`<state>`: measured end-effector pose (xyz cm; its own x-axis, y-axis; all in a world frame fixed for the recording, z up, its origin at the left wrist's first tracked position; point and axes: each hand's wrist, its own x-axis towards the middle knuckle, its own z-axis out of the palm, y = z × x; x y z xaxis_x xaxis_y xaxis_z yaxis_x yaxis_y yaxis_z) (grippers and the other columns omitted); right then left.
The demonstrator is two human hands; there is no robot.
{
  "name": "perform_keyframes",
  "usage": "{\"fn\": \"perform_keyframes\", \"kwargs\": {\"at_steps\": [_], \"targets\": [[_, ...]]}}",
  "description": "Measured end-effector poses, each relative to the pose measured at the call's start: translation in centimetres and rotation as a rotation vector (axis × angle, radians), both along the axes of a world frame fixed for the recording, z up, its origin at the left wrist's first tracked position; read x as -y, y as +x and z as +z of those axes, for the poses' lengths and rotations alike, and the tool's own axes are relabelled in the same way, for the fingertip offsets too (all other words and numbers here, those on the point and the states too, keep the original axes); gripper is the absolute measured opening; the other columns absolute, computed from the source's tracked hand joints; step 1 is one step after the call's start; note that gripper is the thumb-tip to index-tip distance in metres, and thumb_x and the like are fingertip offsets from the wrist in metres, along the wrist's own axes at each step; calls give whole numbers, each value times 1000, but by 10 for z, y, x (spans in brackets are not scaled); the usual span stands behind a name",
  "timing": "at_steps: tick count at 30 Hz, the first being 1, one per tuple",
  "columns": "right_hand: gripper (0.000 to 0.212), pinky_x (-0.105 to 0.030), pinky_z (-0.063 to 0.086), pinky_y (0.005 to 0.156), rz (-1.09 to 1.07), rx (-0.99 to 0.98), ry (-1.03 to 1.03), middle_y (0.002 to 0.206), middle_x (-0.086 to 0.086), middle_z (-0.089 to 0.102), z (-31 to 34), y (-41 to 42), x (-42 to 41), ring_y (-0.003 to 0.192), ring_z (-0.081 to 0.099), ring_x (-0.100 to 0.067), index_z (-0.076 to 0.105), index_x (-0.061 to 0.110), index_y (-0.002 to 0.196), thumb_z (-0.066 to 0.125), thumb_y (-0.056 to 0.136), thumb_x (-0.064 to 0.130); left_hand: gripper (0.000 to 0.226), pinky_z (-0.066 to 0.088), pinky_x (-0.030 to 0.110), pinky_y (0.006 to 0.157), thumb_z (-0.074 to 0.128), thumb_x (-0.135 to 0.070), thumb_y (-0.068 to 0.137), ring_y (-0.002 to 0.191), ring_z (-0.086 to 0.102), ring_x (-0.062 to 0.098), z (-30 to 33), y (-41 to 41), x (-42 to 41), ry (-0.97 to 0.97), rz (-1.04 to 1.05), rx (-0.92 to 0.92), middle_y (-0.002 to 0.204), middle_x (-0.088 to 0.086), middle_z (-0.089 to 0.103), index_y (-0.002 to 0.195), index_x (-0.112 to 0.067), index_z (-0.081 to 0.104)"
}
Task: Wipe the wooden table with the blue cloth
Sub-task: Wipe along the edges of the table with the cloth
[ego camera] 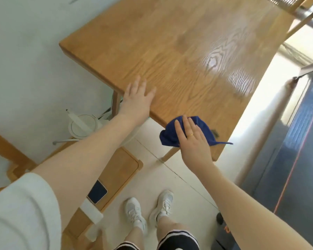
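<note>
Blue cloth (186, 130): bunched on the wooden table (170, 51), at its 5 o'clock corner, partly overhanging the edge.
Right hand (192, 141): flat, fingers straight, pressing the cloth.
Left hand (136, 101): at 9 o'clock from the cloth, open-palmed on the table edge, holding nothing.
Phone (97, 192): on a wooden stool (119, 170), 7 o'clock.

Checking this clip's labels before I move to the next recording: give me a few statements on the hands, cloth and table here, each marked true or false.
1. The right hand presses the crumpled blue cloth with straight fingers. True.
2. The blue cloth lies at the middle of the light wooden table. False: it lies at the near edge, partly overhanging.
3. The left hand lies flat on the table near its corner. True.
4. The left hand holds a second cloth. False: it holds nothing.
5. A dark phone lies on the table. False: it lies on a lower wooden stool.
</note>
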<state>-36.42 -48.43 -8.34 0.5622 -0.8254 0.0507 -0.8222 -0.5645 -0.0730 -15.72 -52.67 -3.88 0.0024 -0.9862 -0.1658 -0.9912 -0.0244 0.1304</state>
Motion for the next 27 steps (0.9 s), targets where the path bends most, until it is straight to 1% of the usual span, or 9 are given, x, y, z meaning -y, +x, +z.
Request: {"fn": "perform_keyframes", "kwargs": {"at_steps": [4, 7, 10, 16, 18, 20, 21, 24, 27], "targets": [[58, -41, 18, 113, 25, 5, -22, 149, -22, 24, -3, 42, 20, 138, 26, -34, 24, 3, 143, 37, 87, 6, 55, 9, 40, 115, 32, -1, 92, 145, 9, 26, -2, -18, -3, -138, -294, -96, 155, 10, 20, 146, -15, 29], [54, -41, 30, 108, 45, -16, -120, 142, -19, 42, -10, 13, 9, 130, 42, -31, 38, 5, 137, 28, 84, 7, 53, 26, 46, 110, 33, -4, 87, 138, 31, 34, -3, -30, -3, -209, -428, -63, 146, 18, 39, 139, -4, 42], [53, -44, 38, 103, -4, -24, -131, 138, -17, 46, -16, -44, -29, 126, 46, -31, 40, 6, 133, 28, 82, 0, 61, 19, 41, 114, 44, 3, 86, 142, 20, 30, 3, -46, -8, -69, -384, -144, 152, 15, 26, 145, -5, 29], [64, -38, 32, 107, -321, 510, 214, 147, -10, 35, -19, -89, -55, 132, 35, -26, 35, 13, 140, 51, 83, -13, 61, 8, 31, 116, 38, 3, 90, 144, 12, 24, 0, -82, -10, 14, -543, -124, 156, 12, 14, 147, -5, 20], [63, -29, 47, 85, -613, 900, 462, 129, -8, 51, -13, -74, -67, 99, 55, -12, 22, 29, 144, 42, 93, -2, 58, 7, 31, 116, 36, 4, 90, 144, 13, 25, -2, -96, -8, 3, -543, -174, 156, 13, 15, 146, -2, 21], [55, -22, 43, 47, -810, 1201, 676, 81, -3, 56, -4, -62, -70, 52, 49, -5, 17, 34, 144, 37, 98, 10, 56, 6, 31, 116, 35, -1, 94, 144, 11, 25, -3, -105, -6, 33, -501, -212, 156, 12, 13, 147, -4, 19], [49, -19, 40, 40, -892, 1299, 775, 72, -1, 54, 0, -59, -65, 45, 47, -5, 20, 31, 143, 36, 99, 15, 55, 6, 31, 116, 36, -7, 96, 145, 9, 25, -2, -109, -4, 74, -476, -226, 157, 12, 11, 148, -5, 16], [38, -20, 42, 44, -1109, 1385, 857, 79, 1, 60, 7, -67, -23, 55, 55, -9, 36, 26, 134, 35, 98, 38, 61, 5, 34, 116, 38, -25, 99, 145, 2, 25, 3, -118, 6, 202, -438, -197, 158, 12, 1, 150, -9, 7], [43, -26, 46, 52, -1077, 1189, 763, 95, -7, 62, 6, -78, 29, 68, 57, -18, 39, 23, 130, 39, 94, 46, 78, -2, 38, 116, 46, -33, 95, 145, -9, 26, 5, -127, 23, 186, -439, -115, 158, 10, -7, 149, -9, -4]]}}
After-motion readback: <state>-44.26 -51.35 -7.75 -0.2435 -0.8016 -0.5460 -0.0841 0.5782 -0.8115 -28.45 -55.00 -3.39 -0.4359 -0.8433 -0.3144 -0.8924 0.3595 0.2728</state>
